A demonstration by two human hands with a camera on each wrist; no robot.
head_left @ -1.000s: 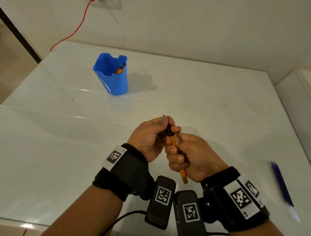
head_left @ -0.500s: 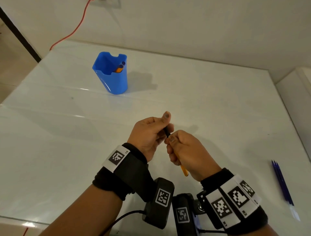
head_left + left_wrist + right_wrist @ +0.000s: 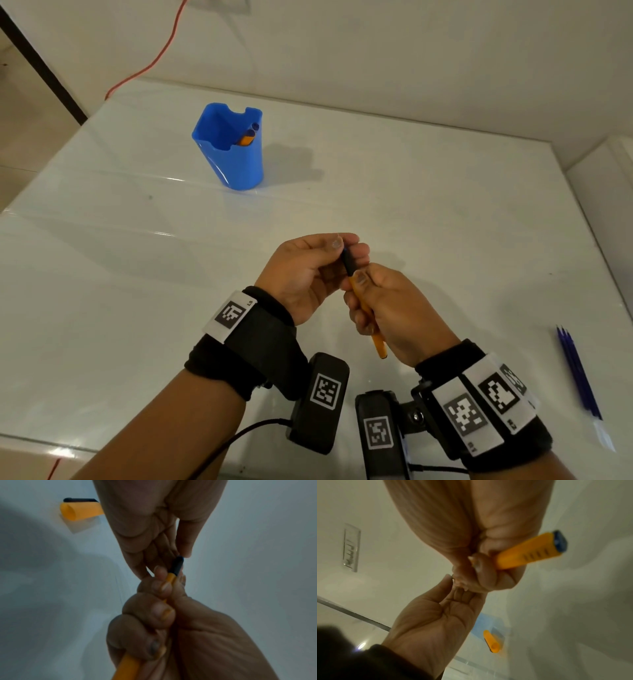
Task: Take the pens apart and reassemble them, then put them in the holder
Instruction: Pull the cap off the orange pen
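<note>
- Head view, nearest me: my right hand (image 3: 394,308) has its grip curled tight round the orange pen (image 3: 366,315). The barrel runs through my fist, its blunt back end sticking out below, towards my wrist.
- The pen's long axis tilts up and away from me, slightly leftward, so the black tip section (image 3: 349,262) points straight into my left hand (image 3: 308,274).
- My left grip is pinched on that black tip section, thumb on top and fingertips (image 3: 186,545) behind it. The left wrist view shows the black piece seated against the orange barrel with no gap that I can see.
- That relation decides the next move: the two hands meet end to end along one line, right on the barrel, left on the tip. I judge any twist or pull must run along that axis. Whether the tip is coming off or going on, I cannot tell.
- Below my hands on the table (image 3: 137,274) lies an orange cap (image 3: 492,641) with a dark clip, well within reach of my left hand.
- To my right, well apart, blue refills (image 3: 579,373) lie together near the table's edge.
- Farthest off, up and left, the blue holder (image 3: 233,161) stands upright with pens already in it.
- A red cable (image 3: 154,61) trails beyond the table.
</note>
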